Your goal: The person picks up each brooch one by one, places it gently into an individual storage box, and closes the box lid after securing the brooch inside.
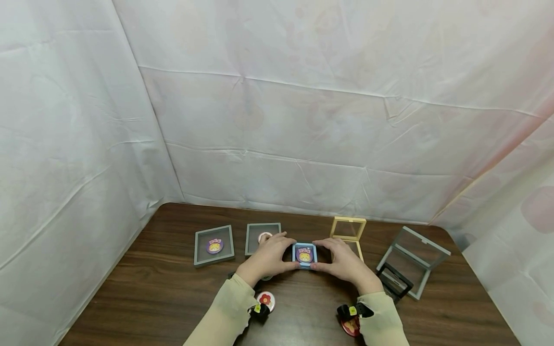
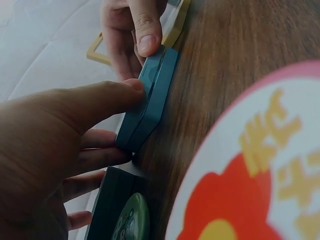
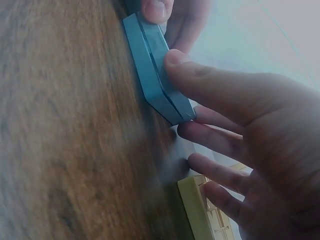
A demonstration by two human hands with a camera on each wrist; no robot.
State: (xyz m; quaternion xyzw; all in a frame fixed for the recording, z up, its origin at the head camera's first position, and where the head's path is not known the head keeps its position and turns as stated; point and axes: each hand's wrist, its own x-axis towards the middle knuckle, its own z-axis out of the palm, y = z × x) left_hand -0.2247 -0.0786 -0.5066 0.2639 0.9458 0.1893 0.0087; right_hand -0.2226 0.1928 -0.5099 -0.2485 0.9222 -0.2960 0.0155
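Between both hands on the dark wooden table is a small blue display case (image 1: 305, 255) with a purple cartoon-cat badge (image 1: 305, 255) inside. My left hand (image 1: 271, 257) pinches its left side, the thumb at the near corner and fingers at the far one. On the opposite side, my right hand (image 1: 342, 262) pinches it the same way. Both wrist views show the blue case (image 2: 147, 100) lying on the table with a thin seam along its side. Its lid looks closed or nearly so. The right hand's lower fingers hang beside a yellow case (image 3: 190, 200).
At left lies a grey case (image 1: 201, 252) with a purple badge; another grey case (image 1: 253, 235) is partly behind the left hand. An open yellow case (image 1: 349, 228), open grey case (image 1: 415, 262) and black case (image 1: 394, 281) stand right. Flower badges (image 1: 266, 301) lie near the wrists.
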